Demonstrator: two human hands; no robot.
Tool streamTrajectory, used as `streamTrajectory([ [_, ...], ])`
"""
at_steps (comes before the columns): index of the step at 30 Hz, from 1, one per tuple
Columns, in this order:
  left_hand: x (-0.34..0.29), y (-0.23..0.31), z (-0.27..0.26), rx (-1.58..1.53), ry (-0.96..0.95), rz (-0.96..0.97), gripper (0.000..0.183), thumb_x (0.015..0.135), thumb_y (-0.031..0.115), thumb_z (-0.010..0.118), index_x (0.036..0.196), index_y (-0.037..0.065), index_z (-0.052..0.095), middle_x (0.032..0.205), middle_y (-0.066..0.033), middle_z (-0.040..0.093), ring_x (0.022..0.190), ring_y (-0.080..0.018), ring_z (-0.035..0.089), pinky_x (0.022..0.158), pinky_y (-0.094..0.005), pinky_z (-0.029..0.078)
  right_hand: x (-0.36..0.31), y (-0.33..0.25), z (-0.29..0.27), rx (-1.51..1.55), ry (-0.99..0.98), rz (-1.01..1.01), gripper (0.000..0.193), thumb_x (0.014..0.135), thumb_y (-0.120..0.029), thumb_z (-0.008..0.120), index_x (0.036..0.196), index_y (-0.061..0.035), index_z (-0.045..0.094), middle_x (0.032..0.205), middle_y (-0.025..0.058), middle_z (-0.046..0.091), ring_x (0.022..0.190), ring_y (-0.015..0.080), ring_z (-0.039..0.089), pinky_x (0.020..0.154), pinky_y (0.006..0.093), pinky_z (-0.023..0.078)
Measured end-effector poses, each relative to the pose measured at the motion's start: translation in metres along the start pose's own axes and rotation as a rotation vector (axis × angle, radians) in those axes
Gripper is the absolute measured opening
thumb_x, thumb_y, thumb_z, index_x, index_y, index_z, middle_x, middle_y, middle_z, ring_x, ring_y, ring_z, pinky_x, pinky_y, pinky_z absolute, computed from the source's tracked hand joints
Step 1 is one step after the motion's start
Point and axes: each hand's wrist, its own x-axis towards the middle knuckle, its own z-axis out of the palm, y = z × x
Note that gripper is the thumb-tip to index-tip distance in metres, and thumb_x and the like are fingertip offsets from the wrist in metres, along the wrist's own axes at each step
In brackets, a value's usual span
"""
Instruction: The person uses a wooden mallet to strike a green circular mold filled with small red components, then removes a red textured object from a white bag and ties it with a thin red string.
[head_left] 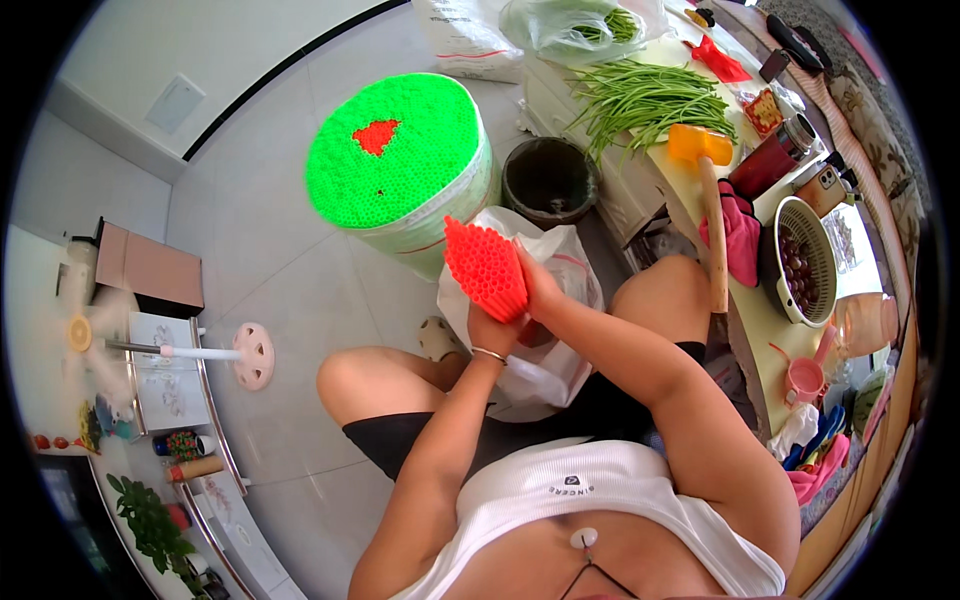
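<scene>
A thick bundle of red drinking straws (485, 268) stands tilted between my hands, its open round ends facing up. My left hand (492, 328) wraps the bundle from below on the left, with a thin bracelet at that wrist. Against the right side of the straws, my right hand (540, 285) is closed; some of its fingers are hidden behind them. Just beyond, a large pale bucket (425, 245) is packed with upright green straws (400, 185), with a patch of red straws (376, 137) among them. A white plastic bag (540, 385) lies between my legs, under my hands.
A dark bin (550, 180) stands right of the bucket. On the table at right lie green bean pods (650, 100), an orange-headed mallet (715, 220), a red thermos (770, 160) and a colander (800, 215) of dark round fruit. A pedestal fan (250, 356) stands left.
</scene>
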Motion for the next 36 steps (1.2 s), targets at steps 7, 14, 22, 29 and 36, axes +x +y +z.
streamTrajectory([
  [7,0.017,-0.065,0.000,0.351,-0.199,-0.208,0.051,0.065,0.023,0.081,0.111,0.010,0.063,0.111,-0.0157,0.065,0.102,-0.0362,0.062,0.086,-0.0444,0.051,0.062,0.033,-0.035,-0.487,0.241,-0.179,0.045,0.097,-0.038,0.054,0.115,0.0015,0.066,0.109,0.0153,0.069,0.101,0.0213,0.063,0.094,0.0329,0.046],
  [14,0.029,-0.067,-0.015,0.282,-0.157,-0.267,0.065,0.063,0.027,0.083,0.120,0.011,0.055,0.118,-0.0169,0.063,0.105,-0.0368,0.062,0.086,-0.0447,0.052,0.062,0.009,-0.016,-0.951,0.097,-0.420,0.032,0.085,0.007,0.050,0.113,0.0041,0.065,0.107,0.0118,0.069,0.094,0.0189,0.064,0.088,0.0303,0.050],
  [22,0.075,-0.016,-0.031,-0.111,-0.038,-0.046,0.101,0.047,0.010,0.092,0.131,0.005,0.037,0.124,-0.0114,0.061,0.116,-0.0283,0.059,0.096,-0.0371,0.049,0.031,-0.062,0.021,-1.411,-0.146,-0.478,0.051,0.077,0.011,0.054,0.126,-0.0013,0.058,0.119,0.0152,0.065,0.110,0.0265,0.061,0.094,0.0357,0.049],
  [29,0.085,-0.049,-0.049,-0.644,-0.474,-0.195,0.082,0.052,0.002,0.090,0.125,0.006,0.053,0.120,-0.0072,0.065,0.114,-0.0225,0.060,0.098,-0.0383,0.048,-0.002,-0.044,-0.021,-1.524,-0.215,-0.015,0.097,0.060,-0.012,0.086,0.143,-0.0120,0.036,0.123,0.0152,0.063,0.106,0.0284,0.063,0.090,0.0388,0.051],
  [36,0.061,-0.050,-0.033,-0.378,-0.571,-0.156,0.064,0.054,0.011,0.088,0.113,0.005,0.065,0.111,-0.0078,0.070,0.108,-0.0245,0.064,0.095,-0.0375,0.049,0.010,-0.008,-0.060,-1.338,-0.079,-0.124,0.087,0.053,-0.010,0.090,0.131,-0.0117,0.051,0.121,0.0104,0.063,0.104,0.0261,0.063,0.089,0.0377,0.053],
])
